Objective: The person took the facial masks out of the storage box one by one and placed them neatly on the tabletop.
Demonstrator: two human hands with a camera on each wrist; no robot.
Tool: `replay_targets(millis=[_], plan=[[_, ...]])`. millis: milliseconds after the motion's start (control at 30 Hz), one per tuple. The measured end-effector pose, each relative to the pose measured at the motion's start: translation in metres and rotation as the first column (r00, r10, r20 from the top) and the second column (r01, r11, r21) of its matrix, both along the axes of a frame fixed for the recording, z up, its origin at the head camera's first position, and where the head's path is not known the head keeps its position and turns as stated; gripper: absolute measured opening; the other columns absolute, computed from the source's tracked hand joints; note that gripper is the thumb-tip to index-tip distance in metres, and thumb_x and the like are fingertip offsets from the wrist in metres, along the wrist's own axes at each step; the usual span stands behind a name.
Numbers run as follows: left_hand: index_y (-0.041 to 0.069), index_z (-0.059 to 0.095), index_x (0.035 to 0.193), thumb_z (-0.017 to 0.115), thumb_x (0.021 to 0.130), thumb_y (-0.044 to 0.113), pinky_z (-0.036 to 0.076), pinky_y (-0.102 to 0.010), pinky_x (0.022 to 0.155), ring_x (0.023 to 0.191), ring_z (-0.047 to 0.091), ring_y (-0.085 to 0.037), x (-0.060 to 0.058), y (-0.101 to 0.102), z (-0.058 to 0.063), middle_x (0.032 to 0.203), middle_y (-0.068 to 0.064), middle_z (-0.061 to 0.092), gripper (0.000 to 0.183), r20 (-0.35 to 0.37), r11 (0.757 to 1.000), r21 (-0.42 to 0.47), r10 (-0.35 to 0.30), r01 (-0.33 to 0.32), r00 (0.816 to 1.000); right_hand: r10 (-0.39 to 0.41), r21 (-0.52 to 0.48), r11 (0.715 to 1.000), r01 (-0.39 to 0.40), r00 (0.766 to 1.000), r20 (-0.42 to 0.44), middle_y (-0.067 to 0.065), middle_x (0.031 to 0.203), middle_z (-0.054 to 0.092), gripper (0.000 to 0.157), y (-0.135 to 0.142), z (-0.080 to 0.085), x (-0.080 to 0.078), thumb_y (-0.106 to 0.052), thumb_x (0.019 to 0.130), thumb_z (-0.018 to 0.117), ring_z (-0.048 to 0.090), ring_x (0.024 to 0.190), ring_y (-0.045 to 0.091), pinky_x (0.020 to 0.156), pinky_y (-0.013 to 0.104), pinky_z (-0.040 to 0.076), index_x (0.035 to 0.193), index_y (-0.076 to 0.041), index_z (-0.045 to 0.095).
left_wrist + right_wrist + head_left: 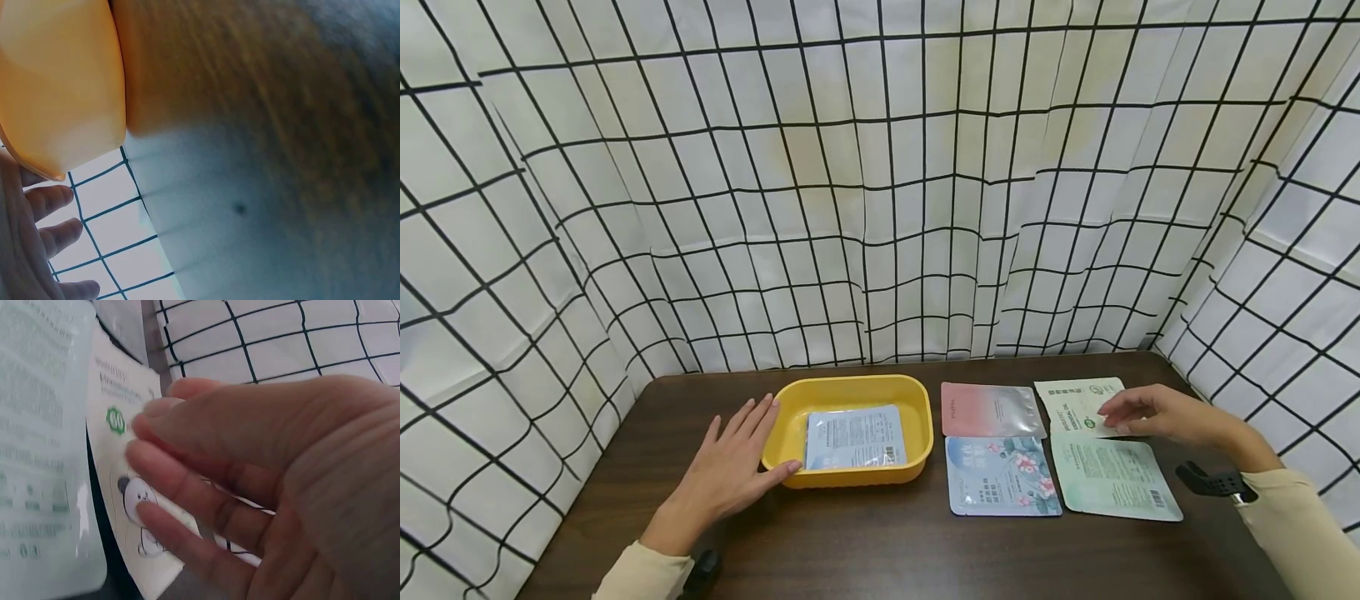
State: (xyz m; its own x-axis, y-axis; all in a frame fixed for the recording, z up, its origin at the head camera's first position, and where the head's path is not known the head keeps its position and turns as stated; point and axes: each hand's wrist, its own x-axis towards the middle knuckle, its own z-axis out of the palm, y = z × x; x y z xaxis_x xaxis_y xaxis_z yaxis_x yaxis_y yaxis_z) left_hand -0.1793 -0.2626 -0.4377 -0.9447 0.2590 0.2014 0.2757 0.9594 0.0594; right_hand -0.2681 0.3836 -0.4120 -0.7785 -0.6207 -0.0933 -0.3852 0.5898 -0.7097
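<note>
My left hand (730,467) rests at the left end of the yellow basin (922,417), fingers spread, thumb by the front rim. Inside the basin lies a pale blue printed sachet (856,437). In the left wrist view, the basin's orange-looking wall (62,81) rises beside the fingers. My right hand (1172,421) hovers at the right side of a cream sachet (1071,408), fingers loosely bent. In the right wrist view, the fingertips are over the cream sachet (119,469), which bears a cartoon figure; contact is unclear. A pale green sachet (1116,475) lies just in front.
A pink and silver sachet (992,410) and a blue flowered sachet (1002,477) lie between the basin and the green and cream ones. Grid-patterned white curtains (880,208) enclose the dark wooden table (865,542) at the back and sides.
</note>
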Motion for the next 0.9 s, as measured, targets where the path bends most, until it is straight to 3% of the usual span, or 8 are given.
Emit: replay_targets(millis=[300,633,900], plan=[[0.007,0.029,0.16,0.046,0.091,0.077,0.022,-0.074,0.113,0.15,0.03,-0.04,-0.001,-0.001,0.0,0.166,-0.013,0.029,0.1,-0.008,1.0,-0.006,-0.01,0.01,1.0,-0.002,-0.055,0.999,-0.003,0.995,-0.096,0.02,0.126,0.067,0.035,-0.017,0.005,-0.004,-0.007,0.096,0.069,0.066,0.111,0.007,0.087,0.022,0.056,0.13,-0.001,0.064],[0.007,0.029,0.16,0.046,0.091,0.077,0.021,-0.074,0.114,0.15,0.03,-0.04,0.0,0.0,0.001,0.166,-0.014,0.03,0.1,0.001,1.0,0.0,-0.003,0.003,1.0,0.033,-0.106,0.994,-0.041,0.996,-0.084,0.012,0.131,0.066,0.037,-0.04,0.009,-0.009,-0.015,0.098,0.068,0.066,0.116,0.01,0.088,0.028,0.057,0.134,-0.007,0.062],[0.007,0.029,0.16,0.047,0.091,0.077,0.022,-0.074,0.113,0.15,0.03,-0.04,0.0,0.0,0.001,0.166,-0.013,0.029,0.1,-0.005,1.0,-0.003,-0.007,0.007,1.0,0.078,-0.171,0.982,-0.081,0.997,-0.026,0.015,0.136,0.063,0.043,-0.063,0.017,-0.017,-0.012,0.098,0.068,0.064,0.121,0.016,0.093,0.029,0.056,0.14,-0.009,0.057]])
